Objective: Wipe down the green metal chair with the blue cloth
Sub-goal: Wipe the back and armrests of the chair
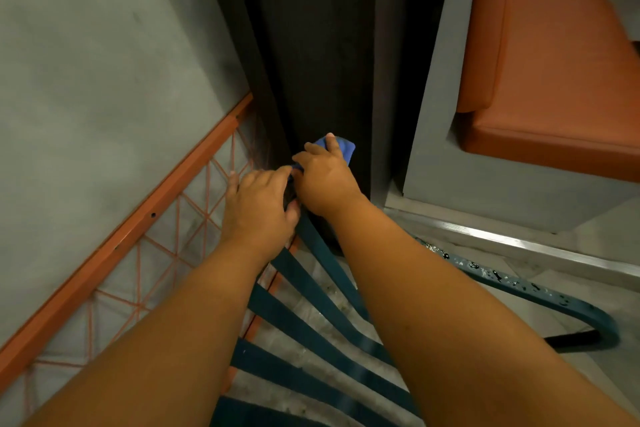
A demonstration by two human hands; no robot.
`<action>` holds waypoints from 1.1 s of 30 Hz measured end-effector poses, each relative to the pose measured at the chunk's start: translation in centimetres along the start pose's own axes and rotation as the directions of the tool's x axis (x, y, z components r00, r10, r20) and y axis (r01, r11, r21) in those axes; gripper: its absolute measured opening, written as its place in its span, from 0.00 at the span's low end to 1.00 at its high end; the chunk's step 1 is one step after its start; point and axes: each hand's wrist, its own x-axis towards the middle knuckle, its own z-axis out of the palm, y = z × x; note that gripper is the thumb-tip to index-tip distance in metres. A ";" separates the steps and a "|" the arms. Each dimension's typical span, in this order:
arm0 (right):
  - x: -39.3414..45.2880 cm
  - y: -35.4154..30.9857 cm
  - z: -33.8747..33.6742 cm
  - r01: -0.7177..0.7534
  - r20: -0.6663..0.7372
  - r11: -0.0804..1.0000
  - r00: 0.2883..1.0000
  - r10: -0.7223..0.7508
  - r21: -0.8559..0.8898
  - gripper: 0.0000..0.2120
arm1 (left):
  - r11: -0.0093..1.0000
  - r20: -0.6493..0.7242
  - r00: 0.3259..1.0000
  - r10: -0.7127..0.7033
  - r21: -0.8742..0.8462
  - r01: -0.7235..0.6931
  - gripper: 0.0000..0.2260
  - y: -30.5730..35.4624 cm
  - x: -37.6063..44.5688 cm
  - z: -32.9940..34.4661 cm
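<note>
The green metal chair [308, 326] fills the lower middle, its dark teal slats fanning out below my arms and a curved wet tube [540, 291] running off to the right. My right hand [327, 177] presses the blue cloth [343, 147] against the chair's far end, where the slats meet; only a corner of the cloth shows past my fingers. My left hand [258, 208] sits just left of it, fingers curled over the chair's frame. The gripped part of the frame is hidden under both hands.
An orange metal frame with thin wire mesh [145, 218] runs diagonally at the left, touching the chair's side. A dark wooden panel [311, 45] stands ahead. A grey bench base with an orange cushion [554, 80] is at the right. Grey floor lies beneath.
</note>
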 end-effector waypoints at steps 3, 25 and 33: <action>-0.1 1.1 0.1 -0.126 -0.055 0.945 0.987 0.149 0.301 0.19 | 0.999 -0.032 0.999 0.028 -0.037 -0.029 0.22 -0.1 0.2 1.2; 0.4 0.9 3.8 -0.194 -0.226 0.726 0.870 0.438 0.660 0.15 | 0.980 -0.147 0.974 0.171 0.132 -0.152 0.18 0.2 -0.2 1.9; -1.3 3.0 6.2 -0.481 0.161 0.299 0.705 0.691 0.824 0.19 | 0.976 -0.157 0.971 0.179 0.150 -0.155 0.19 0.1 -0.1 2.0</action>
